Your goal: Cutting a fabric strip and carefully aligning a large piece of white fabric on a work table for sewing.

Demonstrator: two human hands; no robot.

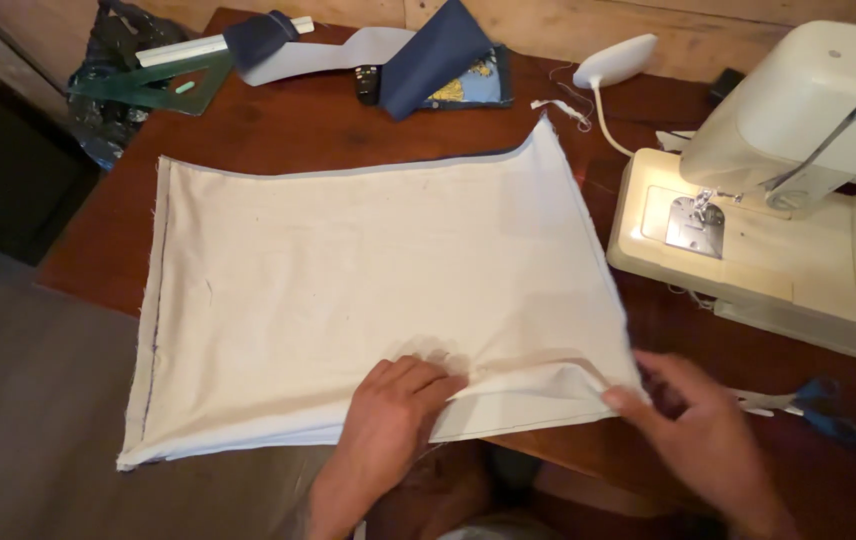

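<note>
Cream cloth (pixel 368 290) lies flat across the wooden table (pixel 278 125), its near edge hanging just past the table's front. The left hand (pixel 388 425) rests on the cloth's near edge, fingers curled and tucked under the top layer, gripping that layer. The right hand (pixel 693 425) pinches the cloth's near right corner between thumb and fingertips, lifting a small fold. Right of the cloth stands a cream sewing machine (pixel 798 170). Blue-handled scissors (pixel 813 405) lie on the table just beyond the right hand, near the cloth's corner. Behind the cloth sit a navy fabric piece (pixel 438 55), a green set square (pixel 153 85) and a white lamp (pixel 613 60).
</note>
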